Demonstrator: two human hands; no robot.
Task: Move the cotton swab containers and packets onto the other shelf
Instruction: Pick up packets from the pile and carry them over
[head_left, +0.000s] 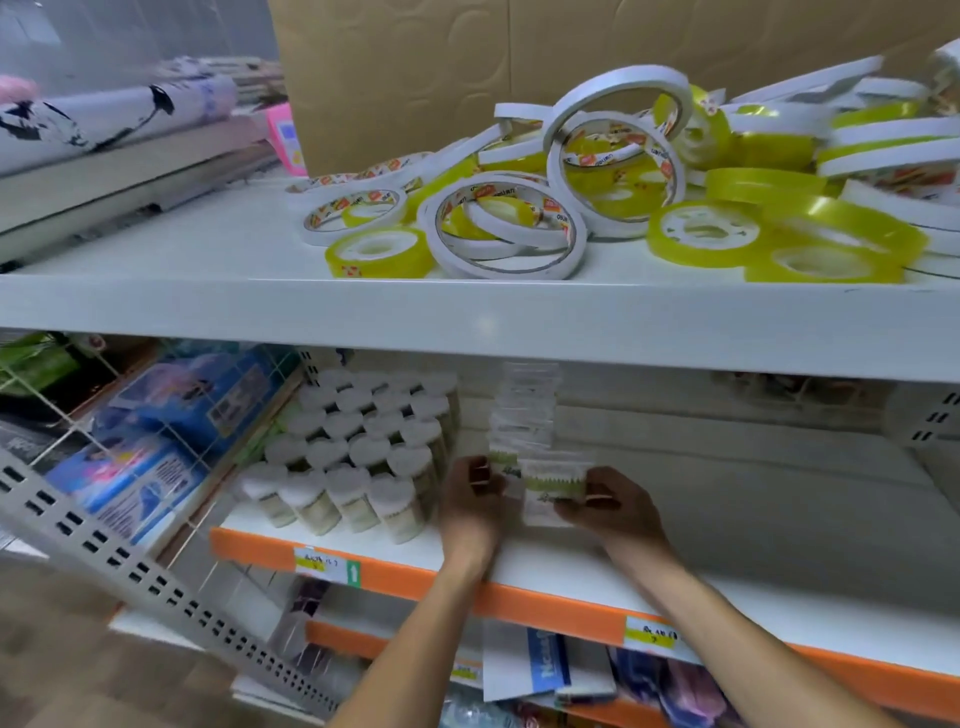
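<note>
Reaching into the lower shelf (727, 587) with both arms, I have my left hand (475, 496) pinching one cotton swab packet (503, 462) and my right hand (610, 506) pinching a second packet (553, 493) just beside it. So each grip is closed on a packet, fingers curled round the edges, and both packets sit low over the white shelf board near its front. Behind them a column of further packets (524, 410) runs back toward the rear — blurred, so I can't count it exactly, though it looks like a fair stack.

To the left stands the block of cotton swab containers (358, 452), white-lidded jars packed tight in rows. I make out roughly two dozen lids, four or so across the front, and can't be surer than that.

The upper shelf (208, 260) holds only a heap of tape rolls (623, 192), white and yellow, far too tangled to number. I can't tell which shelf is the target. If it's another one, nearly everything is left to move — the two packets in hand are the only items off the pile.
</note>
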